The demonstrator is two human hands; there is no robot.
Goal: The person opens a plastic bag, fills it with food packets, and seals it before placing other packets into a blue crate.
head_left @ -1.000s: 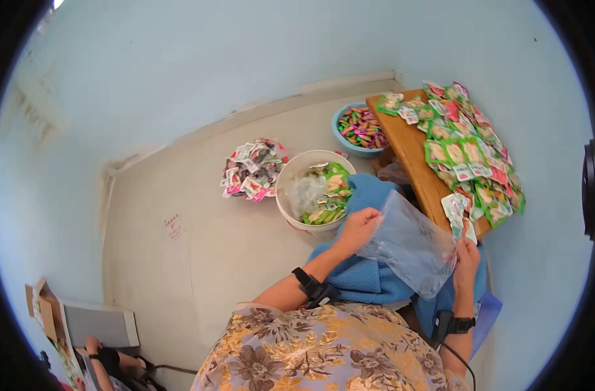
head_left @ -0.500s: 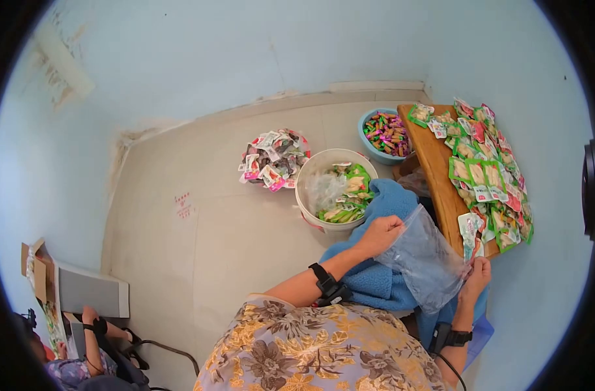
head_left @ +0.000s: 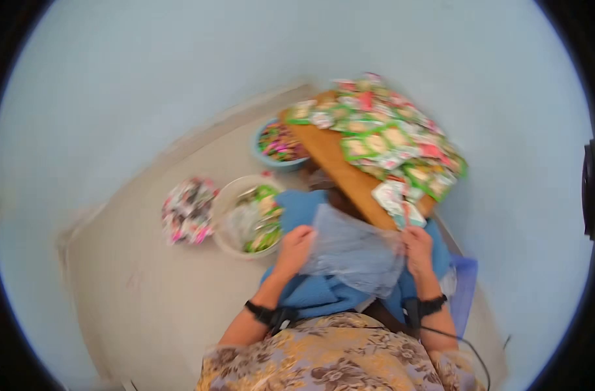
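Observation:
A clear plastic bag (head_left: 353, 251) is stretched between my two hands, above the blue fleece cloth (head_left: 327, 293) over my lap. My left hand (head_left: 295, 249) is closed on the bag's left edge. On the other side my right hand (head_left: 417, 247) pinches the right edge, just below a white packet (head_left: 398, 203) at the near end of the wooden table (head_left: 340, 166). Blur hides whether my right fingers touch that packet. Further up the table lies a pile of green and red food packets (head_left: 382, 140).
Left of the cloth stands a white bucket (head_left: 220, 234) with green packets and clear plastic inside. Beside it sits a heap of pink and white packets (head_left: 190, 210). A blue basin (head_left: 261, 153) of small wrapped pieces is by the table. Walls (head_left: 506, 163) close in the corner.
My view has swung right, so everything appears further left, and the person at lower left is out of view. Both hands still hold the bag stretched.

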